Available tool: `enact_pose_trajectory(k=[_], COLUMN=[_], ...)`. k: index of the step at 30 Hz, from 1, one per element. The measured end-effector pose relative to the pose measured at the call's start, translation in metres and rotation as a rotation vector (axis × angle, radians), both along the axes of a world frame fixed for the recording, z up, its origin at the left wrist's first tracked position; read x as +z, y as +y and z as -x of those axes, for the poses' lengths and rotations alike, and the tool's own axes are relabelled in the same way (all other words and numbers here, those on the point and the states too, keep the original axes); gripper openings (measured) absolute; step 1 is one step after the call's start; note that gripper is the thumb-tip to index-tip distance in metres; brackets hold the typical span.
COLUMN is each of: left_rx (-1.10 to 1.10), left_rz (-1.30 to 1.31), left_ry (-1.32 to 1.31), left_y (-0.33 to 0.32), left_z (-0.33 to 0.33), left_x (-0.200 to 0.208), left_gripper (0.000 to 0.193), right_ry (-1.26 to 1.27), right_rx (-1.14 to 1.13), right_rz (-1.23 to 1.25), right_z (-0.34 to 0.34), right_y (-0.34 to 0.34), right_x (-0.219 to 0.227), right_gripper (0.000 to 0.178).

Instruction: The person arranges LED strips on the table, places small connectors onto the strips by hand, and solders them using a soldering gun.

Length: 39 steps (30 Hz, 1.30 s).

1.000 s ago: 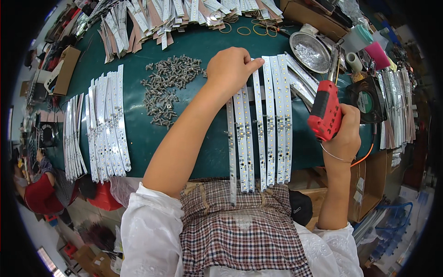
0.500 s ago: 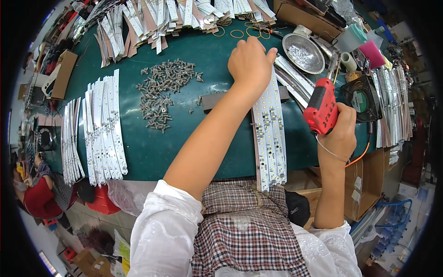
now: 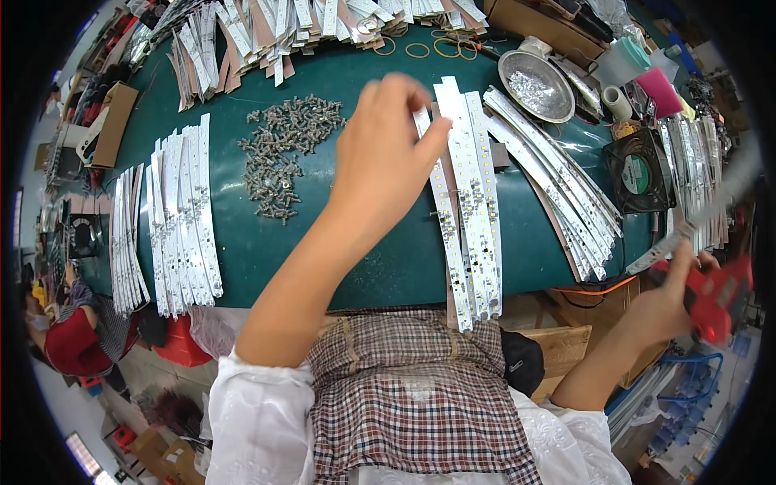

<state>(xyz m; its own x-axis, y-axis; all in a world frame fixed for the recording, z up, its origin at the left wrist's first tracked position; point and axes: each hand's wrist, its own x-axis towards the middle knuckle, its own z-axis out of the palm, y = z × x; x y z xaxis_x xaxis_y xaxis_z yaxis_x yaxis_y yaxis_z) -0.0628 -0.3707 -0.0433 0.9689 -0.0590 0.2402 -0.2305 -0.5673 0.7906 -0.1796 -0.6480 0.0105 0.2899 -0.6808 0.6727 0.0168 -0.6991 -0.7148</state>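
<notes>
Red tool [image 3: 718, 297] swung far right, right hand [image 3: 664, 305] grip wrapped round it; left hand [image 3: 378, 153] at LED strips [image 3: 477, 210], can't tell if pinching.

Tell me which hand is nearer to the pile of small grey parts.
Left. The left hand is just right of the pile of small grey parts; the right hand, holding the red tool, is much farther right.
</notes>
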Motion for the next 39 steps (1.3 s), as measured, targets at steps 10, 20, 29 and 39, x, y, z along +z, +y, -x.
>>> enact_pose_trajectory(k=[10,20,29,39], left_rx=[-0.169,-0.153,-0.056,-0.140], left_rz=[0.089,-0.147,-0.658,-0.520], left_ry=[0.368,0.183,-0.546,-0.372], left_y=[-0.001,-0.006,0.098,0.129], left_z=[0.103,0.084,-0.025,0.027], left_x=[-0.038,-0.036,-0.050,-0.031], left_gripper=[0.026,0.020,0.020,0.014], right_ry=[-0.333,-0.049,0.159,0.246], right_rx=[0.490,0.636,0.683,0.603], right_rz=[-0.521,-0.499,-0.511,-0.507], right_z=[0.022,0.023,0.034,0.032], right_y=[0.012,0.095,0.094,0.105], right_x=[0.003,0.004,-0.002,-0.004], right_gripper=[0.036,0.052,0.052,0.053])
